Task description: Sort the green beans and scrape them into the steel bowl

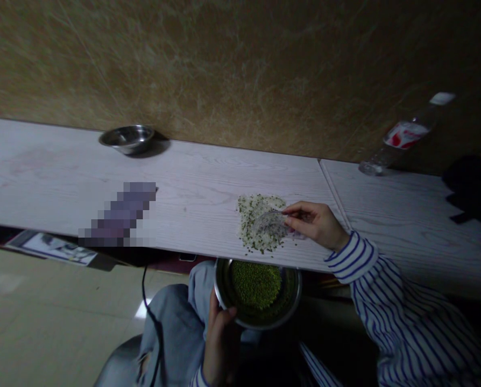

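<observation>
My left hand point(221, 336) is closed on the rim of a metal bowl point(291, 314), thumb over the edge, holding it below the table's front edge. Inside the bowl lie many small green beans point(256, 284), like mung beans. On the tabletop is a spread-out heap of white grains mixed with green beans point(252, 215). Over its right side, my right hand point(315, 223) pinches a clear, see-through piece point(270, 221) that looks like thin plastic; its exact kind is hard to make out.
A second metal bowl point(127, 141) stands at the back left. A blurred-out oblong point(121, 215) lies near the front edge. At the right, a clear bottle point(405, 134) with a red and white label stands by the wall, beside a dark item point(472, 185). A cable point(144, 285) hangs down.
</observation>
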The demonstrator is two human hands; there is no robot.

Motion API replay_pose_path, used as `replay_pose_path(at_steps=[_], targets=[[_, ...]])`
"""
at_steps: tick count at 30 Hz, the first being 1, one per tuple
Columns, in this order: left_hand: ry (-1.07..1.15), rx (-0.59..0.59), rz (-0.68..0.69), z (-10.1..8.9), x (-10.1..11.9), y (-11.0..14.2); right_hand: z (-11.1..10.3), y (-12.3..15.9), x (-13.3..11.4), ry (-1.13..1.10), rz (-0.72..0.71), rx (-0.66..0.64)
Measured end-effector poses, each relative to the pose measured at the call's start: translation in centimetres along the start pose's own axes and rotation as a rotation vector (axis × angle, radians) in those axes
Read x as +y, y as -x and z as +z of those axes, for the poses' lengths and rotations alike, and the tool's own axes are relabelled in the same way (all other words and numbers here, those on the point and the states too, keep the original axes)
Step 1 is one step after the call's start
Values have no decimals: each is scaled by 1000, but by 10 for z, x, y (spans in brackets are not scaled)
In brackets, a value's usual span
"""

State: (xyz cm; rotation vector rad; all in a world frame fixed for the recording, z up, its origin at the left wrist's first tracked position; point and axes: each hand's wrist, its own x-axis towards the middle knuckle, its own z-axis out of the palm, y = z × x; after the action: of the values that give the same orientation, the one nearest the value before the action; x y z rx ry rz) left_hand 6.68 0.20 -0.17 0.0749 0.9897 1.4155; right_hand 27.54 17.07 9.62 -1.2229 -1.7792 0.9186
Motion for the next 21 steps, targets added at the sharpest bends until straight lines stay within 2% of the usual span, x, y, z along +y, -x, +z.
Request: replay_pose_path(at_steps=[5,9,14,21], targets=[[-7,-8,0,0,3,2,-2,12,-4,-1,11,31],[5,-15,8,0,6,5,1,22,-6,56,-33,33],[0,-13,6,-1,5,7,0,22,-2,110,-96,39],[-36,-5,19,-2,3,7,-1,22,-1,159,-113,17]])
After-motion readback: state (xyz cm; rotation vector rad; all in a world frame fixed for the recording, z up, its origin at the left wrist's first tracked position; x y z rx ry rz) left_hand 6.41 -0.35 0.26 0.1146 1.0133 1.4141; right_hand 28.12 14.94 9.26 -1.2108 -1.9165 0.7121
